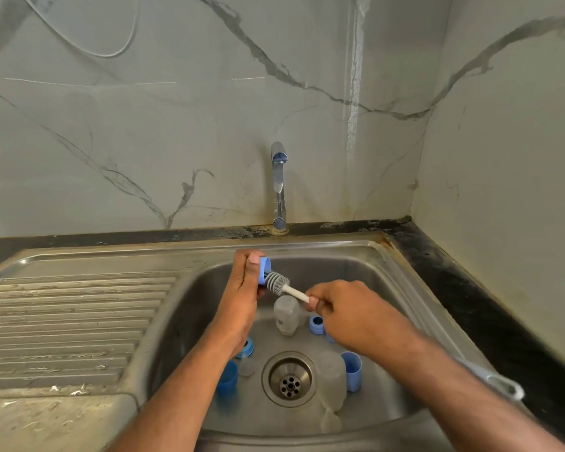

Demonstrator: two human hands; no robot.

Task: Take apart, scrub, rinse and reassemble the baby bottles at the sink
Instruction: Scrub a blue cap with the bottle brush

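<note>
My left hand (243, 283) grips a blue screw ring (264, 270) above the steel sink (388, 265). My right hand (336, 303) holds the white handle of a grey bottle brush (278, 283), whose bristle head pushes into the ring. Down in the basin lie a clear bottle (286, 314), a second clear bottle (331, 376) by the drain, another blue ring (316, 323), a blue cap (352, 370), a blue cap (227, 381) at the left, a blue ring (247, 349) partly hidden under my left wrist, and a clear teat (247, 367).
A chrome tap (279, 184) stands behind the basin; no water runs from it. The ribbed draining board (69, 321) stretches to the left. A dark counter edge (470, 288) runs along the right, with marble wall behind. The drain (288, 378) sits in the basin's middle.
</note>
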